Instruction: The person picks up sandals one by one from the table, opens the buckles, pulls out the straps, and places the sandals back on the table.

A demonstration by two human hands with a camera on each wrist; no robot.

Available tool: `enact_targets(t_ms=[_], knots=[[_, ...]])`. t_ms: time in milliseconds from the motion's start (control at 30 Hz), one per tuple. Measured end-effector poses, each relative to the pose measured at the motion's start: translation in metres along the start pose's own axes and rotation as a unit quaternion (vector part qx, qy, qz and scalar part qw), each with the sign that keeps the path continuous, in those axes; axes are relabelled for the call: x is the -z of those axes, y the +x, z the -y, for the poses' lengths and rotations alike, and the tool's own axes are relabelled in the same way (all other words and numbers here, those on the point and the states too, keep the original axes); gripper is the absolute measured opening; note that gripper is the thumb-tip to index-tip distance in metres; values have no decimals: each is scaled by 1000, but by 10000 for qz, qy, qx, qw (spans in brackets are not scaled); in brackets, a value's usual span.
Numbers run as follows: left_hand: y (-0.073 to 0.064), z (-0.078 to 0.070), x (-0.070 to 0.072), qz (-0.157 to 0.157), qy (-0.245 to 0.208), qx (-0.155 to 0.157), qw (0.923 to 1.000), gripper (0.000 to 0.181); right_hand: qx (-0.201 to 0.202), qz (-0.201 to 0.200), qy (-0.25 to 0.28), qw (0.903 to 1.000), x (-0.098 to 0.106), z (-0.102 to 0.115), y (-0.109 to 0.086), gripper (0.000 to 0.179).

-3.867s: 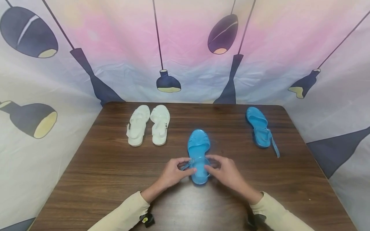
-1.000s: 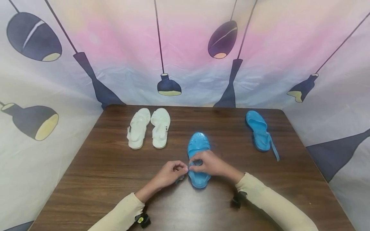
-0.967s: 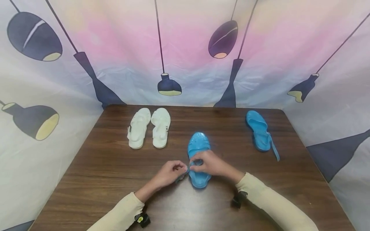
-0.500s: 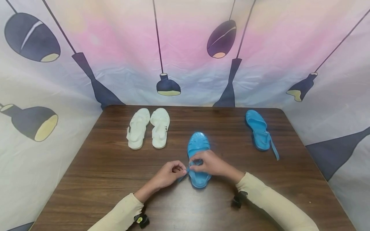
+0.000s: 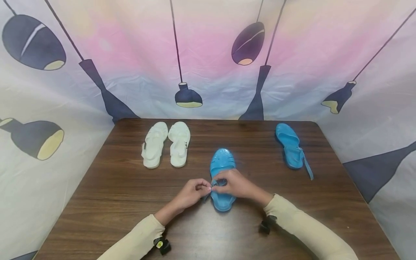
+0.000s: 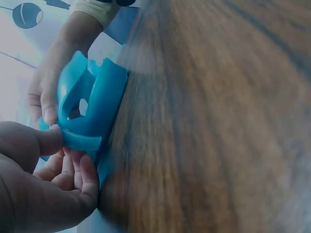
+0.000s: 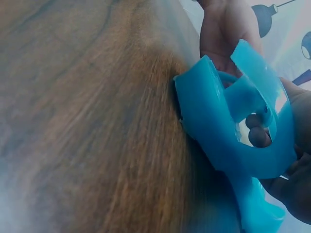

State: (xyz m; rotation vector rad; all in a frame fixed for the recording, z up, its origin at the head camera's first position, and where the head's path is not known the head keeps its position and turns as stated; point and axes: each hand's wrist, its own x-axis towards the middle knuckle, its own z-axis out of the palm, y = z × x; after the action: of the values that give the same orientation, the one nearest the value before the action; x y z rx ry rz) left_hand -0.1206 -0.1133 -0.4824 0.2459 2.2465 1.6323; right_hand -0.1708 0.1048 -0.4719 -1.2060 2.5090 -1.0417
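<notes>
Starting past white sandals (image 5: 177, 139): pinching strap (image 6: 83, 141) between thumb and curled fingers of left hand (image 5: 190, 195), leaving a short free end. Best to grip close to the work, probably, and feed straight, flat, without twisting. Next, with right hand (image 5: 239, 184) laid across: pinching, apparently, the same strap at sandal's left side, thumb and index near-closed. Can't tell exact grip, partly hidden. Should press down lightly to avoid sliding or lifting the heel. Then sandal (image 5: 222, 160): lying on tabletop (image 5: 113, 202) between both hands, sole down, toe pointing away. Bright blue, glossy, flexible-looking, ridged over toe. Far right: other blue sandal (image 5: 294, 160), with loose strap.
</notes>
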Motion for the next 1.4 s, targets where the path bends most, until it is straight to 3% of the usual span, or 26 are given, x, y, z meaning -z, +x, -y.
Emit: enact_targets(t_ms=[267,567,967,1233,1400], knots=[[-2,-2,3,-1,-30,135,9999,18,-134,66,11,9999,1,1,-2,19],[-4,0,8,478,1062,-324,9927,14,-55,-83,-27,9999,0,0,-3,22],[2,0,13,743,437,-93,9962,20,-207,-34,115,9997,-2,-1,-3,18],[6,-1,11,373,416,-108,9984,19,-225,-38,97,9997,-1,0,-3,18],[3,1,11,555,465,-121,9973,18,-205,-77,90,9997,-2,-2,-5,21]])
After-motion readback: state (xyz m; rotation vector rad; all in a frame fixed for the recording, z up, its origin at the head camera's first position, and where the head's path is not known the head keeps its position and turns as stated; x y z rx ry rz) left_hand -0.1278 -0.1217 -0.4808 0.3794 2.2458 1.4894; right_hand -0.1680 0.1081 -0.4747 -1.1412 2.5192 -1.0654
